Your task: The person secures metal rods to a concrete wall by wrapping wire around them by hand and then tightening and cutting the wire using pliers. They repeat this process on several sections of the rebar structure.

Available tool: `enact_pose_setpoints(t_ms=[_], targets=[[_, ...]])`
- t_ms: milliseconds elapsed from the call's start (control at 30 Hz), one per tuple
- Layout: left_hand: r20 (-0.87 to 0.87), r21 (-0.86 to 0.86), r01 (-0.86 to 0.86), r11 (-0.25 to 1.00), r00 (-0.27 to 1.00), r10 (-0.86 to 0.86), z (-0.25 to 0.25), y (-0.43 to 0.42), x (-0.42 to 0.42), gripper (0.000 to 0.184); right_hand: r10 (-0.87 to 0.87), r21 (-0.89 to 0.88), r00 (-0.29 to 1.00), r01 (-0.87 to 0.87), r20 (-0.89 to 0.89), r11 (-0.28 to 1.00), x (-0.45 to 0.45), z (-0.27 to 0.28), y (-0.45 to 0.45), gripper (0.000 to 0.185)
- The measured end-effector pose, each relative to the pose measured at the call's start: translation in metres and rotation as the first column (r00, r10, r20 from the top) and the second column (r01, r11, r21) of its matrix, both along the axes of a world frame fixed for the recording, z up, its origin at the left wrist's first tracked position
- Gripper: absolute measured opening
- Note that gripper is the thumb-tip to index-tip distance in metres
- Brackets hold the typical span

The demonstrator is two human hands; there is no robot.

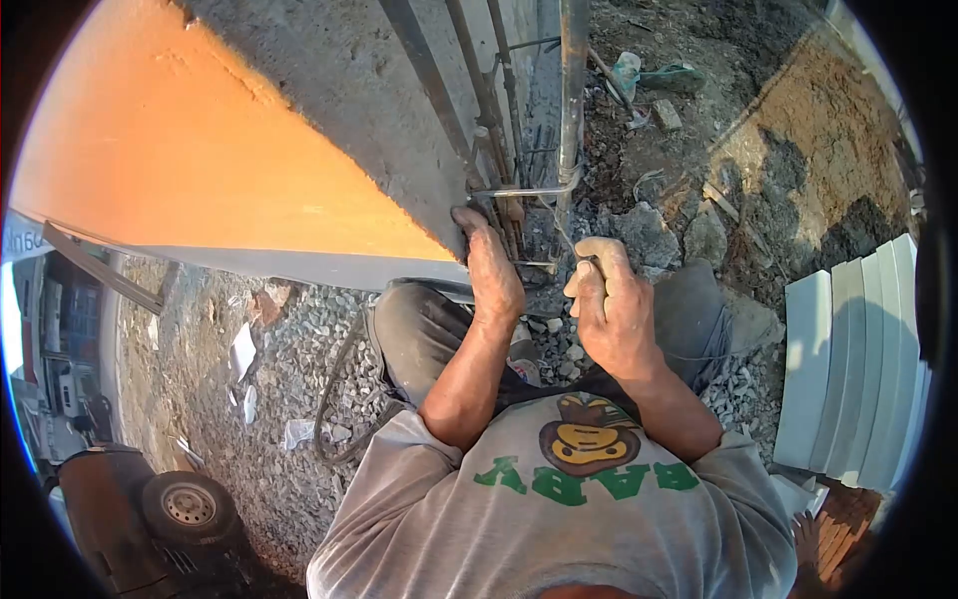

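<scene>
Upright steel bars [571,100] stand against a concrete wall [339,80], with a bent metal tie [529,192] crossing them. My left hand [492,268] is flat with its fingers stretched up, its fingertips at the wall's edge beside the bars and just below the tie. To the right of the bars, my right hand [611,299] is closed in a pinch around a thin wire [559,225]. This wire runs up from the fingers toward the tie. A second short crosspiece [536,266] sits lower down, between my two hands.
An orange-lit wall face [220,150] fills the upper left. Gravel [289,349] covers the ground around my knees. Pale stacked panels [848,349] stand at the right. A vehicle wheel [190,505] shows lower left. Rubble [639,235] lies beyond the bars; a person's hand [804,534] appears lower right.
</scene>
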State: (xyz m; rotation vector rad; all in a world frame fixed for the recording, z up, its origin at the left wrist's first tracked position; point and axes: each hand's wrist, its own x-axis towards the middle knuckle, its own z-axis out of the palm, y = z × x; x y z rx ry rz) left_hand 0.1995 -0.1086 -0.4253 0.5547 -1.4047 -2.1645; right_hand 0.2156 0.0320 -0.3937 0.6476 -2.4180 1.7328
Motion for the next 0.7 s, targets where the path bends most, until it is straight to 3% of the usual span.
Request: enact_pose_setpoints(t_ms=[133,200,233,267,300,333,367,400,467,533,600,667,700], targets=[[-0.014,-0.071,-0.077,0.994,0.997,0.076,-0.003,-0.001,-0.009,0.056,-0.025,-0.005,0.988,0.025,-0.15,1.0,-0.002,0.008,-0.013,0.022],[-0.1,-0.194,-0.264,0.945,0.963,0.249,-0.024,-0.002,-0.02,0.063,-0.038,0.03,0.977,0.045,-0.21,0.999,-0.005,0.008,-0.016,0.024],[-0.095,-0.188,-0.261,0.947,0.964,0.247,-0.047,-0.009,-0.02,0.063,-0.039,0.005,0.97,0.042,-0.238,0.999,-0.005,0.008,-0.018,0.025],[-0.15,-0.506,-0.254,0.825,0.967,0.206,-0.074,-0.019,-0.02,0.062,-0.04,-0.021,0.963,0.035,-0.268,0.999,-0.007,0.007,-0.02,0.027],[-0.189,-0.763,-0.241,0.6,0.971,0.149,-0.088,-0.024,-0.018,0.062,-0.049,-0.018,0.965,0.046,-0.257,0.999,-0.01,0.004,-0.023,0.028],[-0.193,-0.76,-0.242,0.603,0.97,0.147,-0.063,-0.019,-0.016,0.062,-0.051,-0.016,0.964,0.049,-0.261,0.999,-0.011,0.003,-0.026,0.028],[-0.175,-0.435,-0.128,0.891,0.983,0.055,-0.036,-0.012,-0.015,0.06,-0.075,-0.016,0.964,0.074,-0.256,0.997,-0.012,0.004,-0.031,0.028],[-0.197,-0.029,0.033,0.999,0.98,-0.038,-0.013,-0.007,-0.013,0.059,-0.098,-0.016,0.962,0.097,-0.253,0.995,-0.013,0.004,-0.036,0.028],[-0.179,0.04,0.055,0.998,0.983,-0.047,-0.002,-0.004,-0.013,0.058,-0.115,-0.021,0.964,0.114,-0.239,0.993,-0.017,0.004,-0.047,0.025],[-0.154,0.11,0.067,0.992,0.987,-0.05,0.002,-0.004,-0.007,0.058,-0.15,-0.084,0.924,0.129,-0.352,0.988,-0.023,0.003,-0.059,0.021],[-0.1,-0.067,0.146,0.987,0.983,-0.153,0.004,-0.008,-0.002,0.065,-0.17,-0.137,0.93,0.132,-0.326,0.982,-0.022,0.005,-0.072,0.019],[-0.103,-0.1,0.088,0.991,0.99,-0.098,-0.003,-0.008,-0.002,0.061,-0.18,-0.179,0.954,0.138,-0.241,0.974,-0.02,0.003,-0.081,0.013],[-0.156,-0.039,0.156,0.987,0.975,-0.16,-0.01,-0.011,-0.004,0.06,-0.136,-0.206,0.985,0.113,-0.103,0.972,-0.019,0.008,-0.081,0.012]])
